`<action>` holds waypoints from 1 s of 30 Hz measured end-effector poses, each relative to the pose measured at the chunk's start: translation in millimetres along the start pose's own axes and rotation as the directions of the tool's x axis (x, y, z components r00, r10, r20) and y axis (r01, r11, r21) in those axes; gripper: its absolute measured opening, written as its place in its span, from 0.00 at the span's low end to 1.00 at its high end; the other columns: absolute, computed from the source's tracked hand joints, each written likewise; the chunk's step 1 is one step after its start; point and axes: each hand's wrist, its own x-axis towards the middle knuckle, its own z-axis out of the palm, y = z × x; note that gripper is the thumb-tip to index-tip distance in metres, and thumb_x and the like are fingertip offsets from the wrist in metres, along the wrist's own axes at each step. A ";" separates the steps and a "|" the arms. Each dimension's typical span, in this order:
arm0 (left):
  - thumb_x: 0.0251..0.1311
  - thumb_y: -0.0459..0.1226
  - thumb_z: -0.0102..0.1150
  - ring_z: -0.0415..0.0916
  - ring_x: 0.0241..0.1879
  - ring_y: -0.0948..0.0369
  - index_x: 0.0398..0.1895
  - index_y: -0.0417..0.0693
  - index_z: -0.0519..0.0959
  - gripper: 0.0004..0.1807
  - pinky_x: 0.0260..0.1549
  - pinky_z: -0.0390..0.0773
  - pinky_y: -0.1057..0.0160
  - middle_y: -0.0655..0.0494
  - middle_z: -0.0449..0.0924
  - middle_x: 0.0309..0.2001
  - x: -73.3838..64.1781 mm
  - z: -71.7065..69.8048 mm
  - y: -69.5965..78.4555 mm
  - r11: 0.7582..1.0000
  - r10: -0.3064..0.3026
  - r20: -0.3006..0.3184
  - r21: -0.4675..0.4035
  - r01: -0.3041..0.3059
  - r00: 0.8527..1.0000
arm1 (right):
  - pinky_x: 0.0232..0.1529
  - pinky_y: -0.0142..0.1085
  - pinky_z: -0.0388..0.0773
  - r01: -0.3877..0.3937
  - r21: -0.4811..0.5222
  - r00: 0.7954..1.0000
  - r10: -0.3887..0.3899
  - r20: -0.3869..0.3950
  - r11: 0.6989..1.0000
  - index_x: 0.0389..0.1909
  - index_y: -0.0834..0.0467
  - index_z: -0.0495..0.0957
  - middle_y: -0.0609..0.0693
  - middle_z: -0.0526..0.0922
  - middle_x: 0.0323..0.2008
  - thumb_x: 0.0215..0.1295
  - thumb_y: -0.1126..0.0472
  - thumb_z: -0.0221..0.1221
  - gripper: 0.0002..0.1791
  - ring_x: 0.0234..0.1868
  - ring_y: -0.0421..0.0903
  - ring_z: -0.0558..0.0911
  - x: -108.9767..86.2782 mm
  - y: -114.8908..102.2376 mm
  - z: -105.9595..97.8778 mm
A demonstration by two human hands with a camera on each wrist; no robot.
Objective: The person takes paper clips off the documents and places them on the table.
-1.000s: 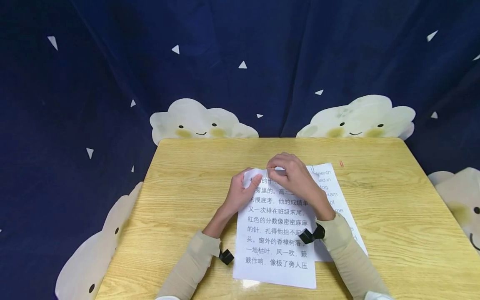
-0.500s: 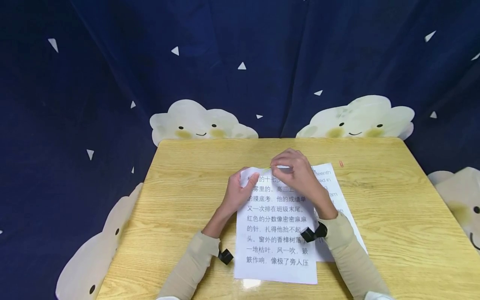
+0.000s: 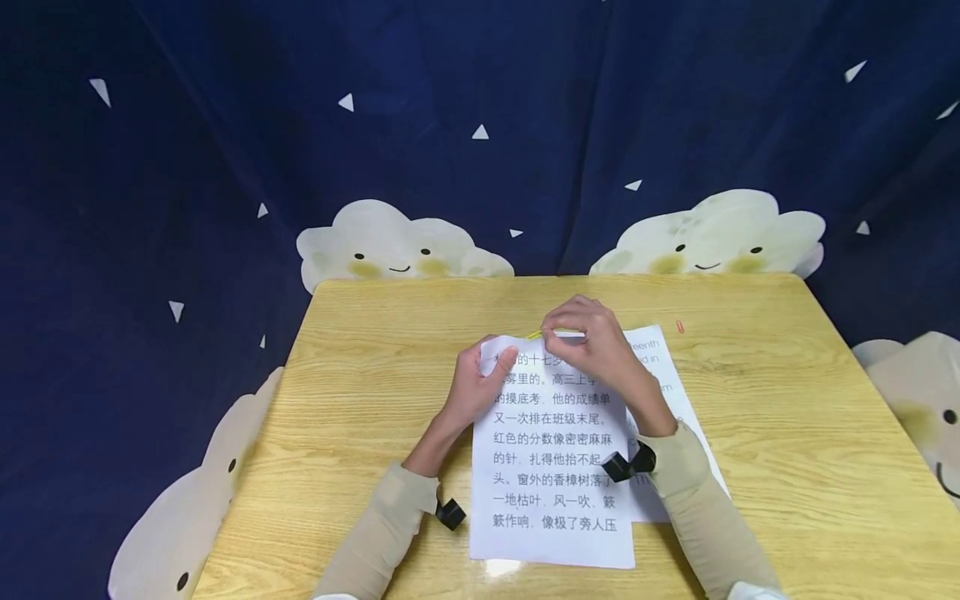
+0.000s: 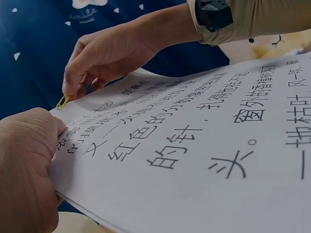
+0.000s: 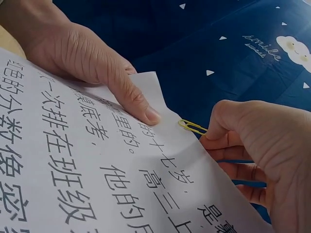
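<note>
A yellow paper clip (image 5: 192, 126) is pinched between the thumb and forefinger of my right hand (image 3: 588, 337). In the right wrist view its free end overlaps the top edge of the printed sheets (image 3: 555, 467). My left hand (image 3: 480, 379) grips the top left corner of these sheets, thumb on the printed face and the other fingers hidden behind. Large Chinese characters fill the front page. The left wrist view shows the sheets raised and tilted, with the clip (image 4: 62, 102) at their far edge beside my left thumb.
Another sheet with English print (image 3: 675, 400) lies on the wooden table (image 3: 787, 417), partly under my right forearm and the held sheets. A small red paper clip (image 3: 680, 327) lies beyond its top right corner. A dark blue curtain (image 3: 450, 108) stands behind the table.
My right hand has moved slightly right and away along the top edge, and the yellow clip has come into sight. The held sheets have shifted a little; the left hand stays on the corner.
</note>
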 end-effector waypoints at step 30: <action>0.69 0.33 0.54 0.81 0.23 0.44 0.47 0.34 0.78 0.10 0.21 0.84 0.56 0.39 0.82 0.30 -1.1 -0.5 -1.7 1.000 -0.015 0.011 0.013 0.015 1.000 | 0.33 0.44 0.79 -0.103 0.072 0.994 0.105 -0.026 0.992 0.24 0.62 0.80 0.52 0.83 0.26 0.44 0.78 0.60 0.10 0.28 0.45 0.79 -0.2 -9.0 -14.7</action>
